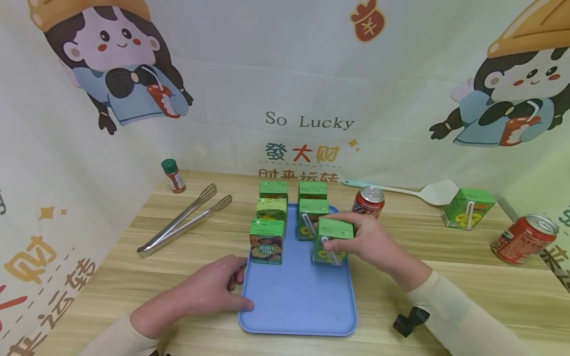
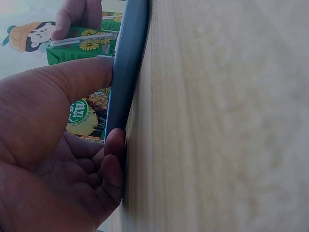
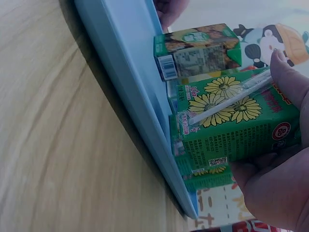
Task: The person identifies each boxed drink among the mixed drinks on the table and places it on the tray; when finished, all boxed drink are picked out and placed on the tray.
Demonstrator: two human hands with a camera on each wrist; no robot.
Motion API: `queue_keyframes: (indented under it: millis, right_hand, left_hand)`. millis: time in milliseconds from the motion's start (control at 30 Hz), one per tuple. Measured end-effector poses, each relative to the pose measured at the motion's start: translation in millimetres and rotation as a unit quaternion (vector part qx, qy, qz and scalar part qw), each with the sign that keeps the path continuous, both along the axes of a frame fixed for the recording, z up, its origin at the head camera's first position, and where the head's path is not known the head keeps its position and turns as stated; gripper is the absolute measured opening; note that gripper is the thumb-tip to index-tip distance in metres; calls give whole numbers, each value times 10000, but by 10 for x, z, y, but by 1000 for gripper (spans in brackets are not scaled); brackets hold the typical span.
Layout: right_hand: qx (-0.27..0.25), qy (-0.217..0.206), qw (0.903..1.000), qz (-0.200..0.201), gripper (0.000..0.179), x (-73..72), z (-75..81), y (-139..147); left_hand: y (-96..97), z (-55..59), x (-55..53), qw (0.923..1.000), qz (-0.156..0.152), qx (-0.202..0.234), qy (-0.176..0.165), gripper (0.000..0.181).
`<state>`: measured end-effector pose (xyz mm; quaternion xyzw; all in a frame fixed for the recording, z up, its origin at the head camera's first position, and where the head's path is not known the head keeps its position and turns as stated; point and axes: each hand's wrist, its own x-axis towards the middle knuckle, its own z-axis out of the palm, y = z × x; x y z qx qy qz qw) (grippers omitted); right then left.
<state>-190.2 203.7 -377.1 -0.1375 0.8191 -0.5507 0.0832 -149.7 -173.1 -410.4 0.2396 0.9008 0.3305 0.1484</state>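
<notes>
My right hand (image 1: 369,242) grips a green drink carton (image 1: 334,235) with yellow flowers and a white straw on its front. The carton is over the right side of a blue tray (image 1: 298,301); in the right wrist view its base (image 3: 181,113) looks close to the tray. My left hand (image 1: 213,287) holds the tray's left rim, thumb on top and fingers curled at the side, as the left wrist view shows. Several other cartons stand on the tray in two columns, with a brown-fronted carton (image 1: 266,242) at the near left.
A red can (image 1: 369,200) stands right of the tray. Farther right are a flowered carton (image 1: 469,210), another can (image 1: 525,240) and a white spatula (image 1: 438,193). Metal tongs (image 1: 182,220) and a green-capped bottle (image 1: 173,175) are at the left. A printed cloth hangs behind.
</notes>
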Motion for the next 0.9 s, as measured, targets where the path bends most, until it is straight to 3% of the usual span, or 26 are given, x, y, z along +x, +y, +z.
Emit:
queue_keyframes:
  millis: [200,900]
  right_hand:
    - [122,55,9999,-36,62,-21,-40,-108]
    - [337,169,9993,55,63,-85,-131,-326]
  left_hand:
    - [1,-10,-1,10000,65,-7,-2,89]
    - [0,3,-8,10000,9,43,-42,84]
